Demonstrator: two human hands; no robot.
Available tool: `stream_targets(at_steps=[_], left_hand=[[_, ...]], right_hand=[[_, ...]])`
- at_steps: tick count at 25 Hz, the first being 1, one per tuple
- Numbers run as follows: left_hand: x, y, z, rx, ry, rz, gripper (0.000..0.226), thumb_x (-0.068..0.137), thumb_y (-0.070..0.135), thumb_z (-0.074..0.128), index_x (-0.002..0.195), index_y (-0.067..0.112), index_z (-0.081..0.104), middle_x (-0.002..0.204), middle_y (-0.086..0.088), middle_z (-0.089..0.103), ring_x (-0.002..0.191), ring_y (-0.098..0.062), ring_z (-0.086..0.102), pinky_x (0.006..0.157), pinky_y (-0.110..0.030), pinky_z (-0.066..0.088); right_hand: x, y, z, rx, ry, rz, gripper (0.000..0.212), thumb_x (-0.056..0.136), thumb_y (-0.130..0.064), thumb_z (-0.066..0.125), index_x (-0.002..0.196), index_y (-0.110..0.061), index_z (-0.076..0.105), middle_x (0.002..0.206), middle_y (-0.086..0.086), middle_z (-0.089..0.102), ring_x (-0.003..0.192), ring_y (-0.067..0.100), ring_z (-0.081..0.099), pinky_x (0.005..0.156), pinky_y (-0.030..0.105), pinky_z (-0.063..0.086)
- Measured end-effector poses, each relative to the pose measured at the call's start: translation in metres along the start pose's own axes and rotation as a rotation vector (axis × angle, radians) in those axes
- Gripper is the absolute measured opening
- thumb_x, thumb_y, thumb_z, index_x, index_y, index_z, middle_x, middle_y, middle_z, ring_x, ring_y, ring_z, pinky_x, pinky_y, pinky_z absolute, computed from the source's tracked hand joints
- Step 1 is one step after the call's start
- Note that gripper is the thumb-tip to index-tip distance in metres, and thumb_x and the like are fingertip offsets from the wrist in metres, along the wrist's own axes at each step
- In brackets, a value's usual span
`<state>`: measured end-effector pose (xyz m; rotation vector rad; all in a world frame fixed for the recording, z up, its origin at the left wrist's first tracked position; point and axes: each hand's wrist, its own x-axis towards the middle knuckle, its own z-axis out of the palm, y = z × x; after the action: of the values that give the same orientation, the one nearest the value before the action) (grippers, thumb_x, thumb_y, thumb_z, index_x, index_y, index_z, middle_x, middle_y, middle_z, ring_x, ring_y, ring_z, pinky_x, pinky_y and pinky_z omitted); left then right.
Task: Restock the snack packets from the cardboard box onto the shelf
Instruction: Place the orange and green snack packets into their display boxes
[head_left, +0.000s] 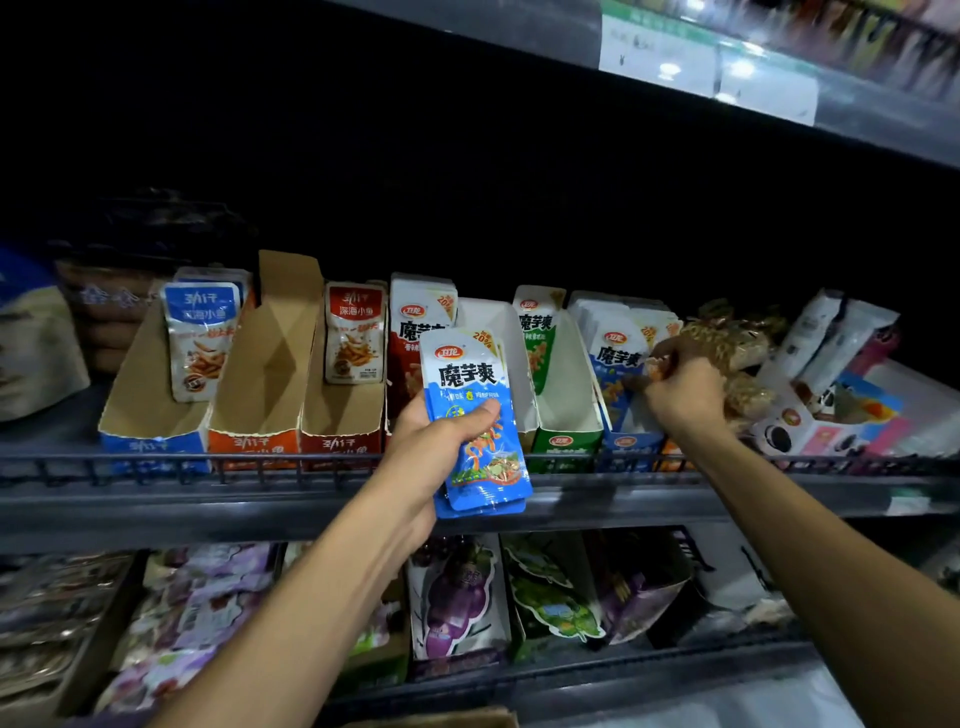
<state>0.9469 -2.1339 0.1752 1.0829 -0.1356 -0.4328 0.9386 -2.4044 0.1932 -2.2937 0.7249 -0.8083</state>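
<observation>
My left hand (431, 447) grips a small stack of blue-and-white snack packets (475, 415) upright in front of the middle shelf (311, 499). My right hand (680, 389) reaches into the shelf at the right, its fingers curled at the edge of the blue packets (615, 358) standing in a blue display carton (631, 441), beside a brownish clear bag (727, 338). Exactly what the fingers pinch is hard to tell. A cardboard edge (452, 719) shows at the bottom of the frame.
Open display cartons line the shelf: blue (156, 415), orange (254, 410), red (343, 421), green (566, 415), some nearly empty. White boxes (831, 415) lie at far right. A wire rail (260, 462) fronts the shelf. The lower shelf (467, 597) holds purple and green packets.
</observation>
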Motion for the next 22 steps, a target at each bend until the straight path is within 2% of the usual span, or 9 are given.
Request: stream_targets(at_steps=[3,5,6,10,12,15,18,20,22], left_hand=[[0.000,0.000,0.000,0.014,0.000,0.017,0.026,0.085,0.009,0.074,0.110,0.015,0.068,0.096,-0.003,0.078,0.078,-0.019,0.075,0.068,-0.040,0.062],[-0.001,0.001,0.000,0.025,-0.006,0.052,0.028,0.083,0.009,0.076,0.108,0.015,0.068,0.096,-0.001,0.078,0.081,-0.018,0.075,0.069,-0.038,0.062],[-0.002,0.001,0.000,0.038,-0.004,0.073,0.029,0.082,0.008,0.077,0.108,0.016,0.068,0.096,-0.001,0.078,0.082,-0.018,0.075,0.072,-0.038,0.062],[-0.008,-0.002,0.009,0.134,-0.042,0.163,0.028,0.080,0.004,0.078,0.102,0.016,0.067,0.084,0.003,0.076,0.074,-0.013,0.070,0.074,-0.032,0.059],[-0.012,-0.004,0.012,0.147,-0.083,0.171,0.030,0.080,-0.001,0.075,0.103,0.017,0.067,0.087,0.006,0.076,0.076,-0.009,0.070,0.075,-0.028,0.058],[-0.013,-0.001,0.011,0.059,-0.118,0.086,0.031,0.086,-0.004,0.065,0.114,0.012,0.064,0.105,-0.007,0.075,0.094,-0.024,0.071,0.090,-0.043,0.056],[-0.009,0.003,0.008,-0.015,-0.085,0.056,0.029,0.089,-0.008,0.053,0.107,0.010,0.064,0.096,-0.007,0.076,0.081,-0.021,0.072,0.079,-0.039,0.058],[-0.008,0.005,0.006,-0.017,-0.045,0.066,0.028,0.090,-0.008,0.052,0.100,0.015,0.064,0.091,-0.004,0.075,0.072,-0.016,0.071,0.072,-0.032,0.058],[-0.006,0.005,0.004,-0.030,-0.026,0.063,0.027,0.091,-0.007,0.053,0.100,0.016,0.063,0.096,-0.006,0.074,0.076,-0.019,0.069,0.078,-0.033,0.057]], right_hand=[[-0.001,0.005,0.001,-0.089,0.128,0.065,0.037,0.081,-0.026,0.075,0.105,-0.009,0.052,0.093,0.011,0.060,0.085,0.031,0.060,0.066,0.035,0.047],[-0.015,-0.005,-0.003,0.011,0.217,-0.101,0.022,0.087,-0.023,0.065,0.099,-0.010,0.053,0.086,0.008,0.059,0.081,0.027,0.058,0.067,0.037,0.045],[-0.028,-0.016,-0.006,0.125,0.168,-0.179,0.016,0.090,-0.023,0.063,0.095,-0.011,0.054,0.081,0.006,0.059,0.076,0.021,0.057,0.064,0.034,0.044],[-0.081,-0.067,-0.002,0.468,-0.506,-0.160,0.027,0.087,-0.035,0.067,0.101,-0.013,0.059,0.078,0.008,0.064,0.061,0.009,0.055,0.050,0.021,0.040],[-0.088,-0.078,0.004,0.539,-0.620,-0.079,0.030,0.084,-0.027,0.072,0.097,-0.003,0.059,0.074,0.014,0.059,0.058,0.016,0.049,0.048,0.024,0.037],[-0.085,-0.080,0.003,0.620,-0.584,0.001,0.013,0.086,-0.016,0.070,0.083,-0.009,0.060,0.065,0.005,0.065,0.055,0.014,0.055,0.051,0.025,0.041],[-0.074,-0.074,-0.004,0.643,-0.474,0.083,0.011,0.088,-0.013,0.067,0.083,-0.015,0.057,0.060,-0.004,0.067,0.052,0.009,0.059,0.047,0.022,0.044],[-0.060,-0.066,-0.015,0.724,-0.278,0.114,0.010,0.090,-0.007,0.063,0.090,-0.013,0.056,0.064,-0.004,0.068,0.051,0.005,0.062,0.045,0.018,0.045],[-0.039,-0.054,-0.033,0.765,-0.045,0.081,0.016,0.094,-0.001,0.055,0.094,-0.017,0.052,0.078,-0.004,0.064,0.058,-0.001,0.061,0.051,0.016,0.047]])
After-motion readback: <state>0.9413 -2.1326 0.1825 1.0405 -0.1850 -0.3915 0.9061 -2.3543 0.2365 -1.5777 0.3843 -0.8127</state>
